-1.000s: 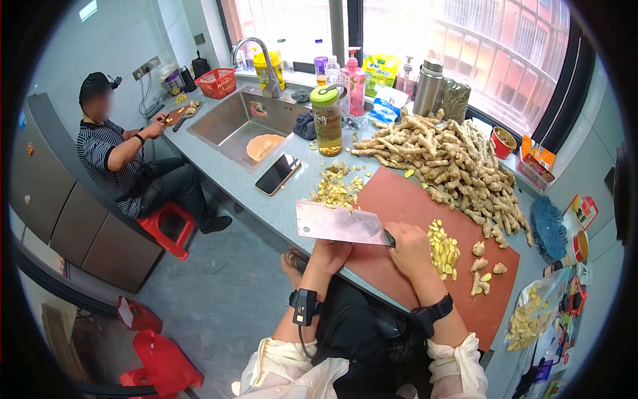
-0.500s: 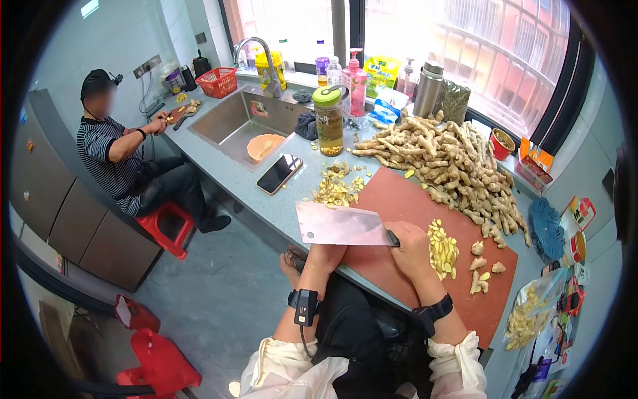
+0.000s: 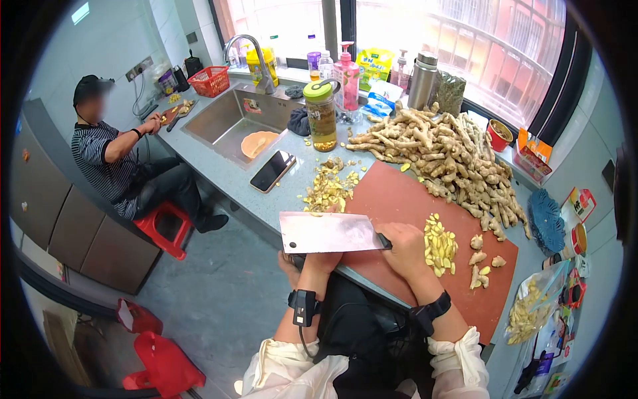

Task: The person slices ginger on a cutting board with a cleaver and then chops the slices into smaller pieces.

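My right grip [image 3: 403, 249] is closed around the handle of the cleaver [image 3: 325, 231], whose blade covers the fingers of my left grip [image 3: 323, 261]; their hold I cannot tell. Ginger slices [image 3: 440, 246] lie on the red board [image 3: 392, 199] upon the worktop [image 3: 278, 202].

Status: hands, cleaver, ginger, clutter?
Right hand gripping cleaver. Left hand mostly hidden behind it, grip unclear. Sliced ginger heaped on red board. Possible clutter: ginger scraps by board's left edge.
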The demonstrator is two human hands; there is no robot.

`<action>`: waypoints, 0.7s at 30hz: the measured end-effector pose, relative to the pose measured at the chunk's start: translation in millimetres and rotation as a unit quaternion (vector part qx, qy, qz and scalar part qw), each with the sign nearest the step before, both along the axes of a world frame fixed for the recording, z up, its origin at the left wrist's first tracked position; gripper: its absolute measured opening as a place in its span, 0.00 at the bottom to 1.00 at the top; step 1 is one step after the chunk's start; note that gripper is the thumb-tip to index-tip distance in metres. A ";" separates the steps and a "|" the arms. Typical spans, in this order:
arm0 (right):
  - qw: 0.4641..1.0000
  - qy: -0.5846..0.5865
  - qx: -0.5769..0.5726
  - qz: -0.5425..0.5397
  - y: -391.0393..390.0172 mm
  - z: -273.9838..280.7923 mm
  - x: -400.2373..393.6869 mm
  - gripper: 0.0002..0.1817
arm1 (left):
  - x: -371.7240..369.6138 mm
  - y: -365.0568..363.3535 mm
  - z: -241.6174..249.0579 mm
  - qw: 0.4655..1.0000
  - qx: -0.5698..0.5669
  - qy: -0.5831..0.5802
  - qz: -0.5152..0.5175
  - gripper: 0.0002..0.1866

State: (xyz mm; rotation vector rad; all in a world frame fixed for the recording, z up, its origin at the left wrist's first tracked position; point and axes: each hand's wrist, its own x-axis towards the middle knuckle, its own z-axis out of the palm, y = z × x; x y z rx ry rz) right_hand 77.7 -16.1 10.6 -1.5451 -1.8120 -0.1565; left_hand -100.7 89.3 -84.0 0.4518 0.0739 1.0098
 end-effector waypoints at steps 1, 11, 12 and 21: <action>1.000 0.005 0.013 0.003 0.3 0.6 -1.2 0.13 | -0.9 -3.5 5.2 0.999 -0.007 0.029 0.011 0.28; 0.999 0.030 0.035 0.009 1.1 -1.9 -1.8 0.13 | 0.3 -8.7 4.7 0.994 -0.017 0.098 0.040 0.25; 0.999 0.032 0.034 0.008 0.8 -2.8 -1.5 0.13 | 0.4 -13.5 15.9 0.995 -0.029 0.087 0.049 0.21; 0.999 -0.024 0.015 -0.017 0.3 -4.4 1.3 0.15 | 2.0 -20.7 34.3 0.989 -0.051 0.128 0.056 0.21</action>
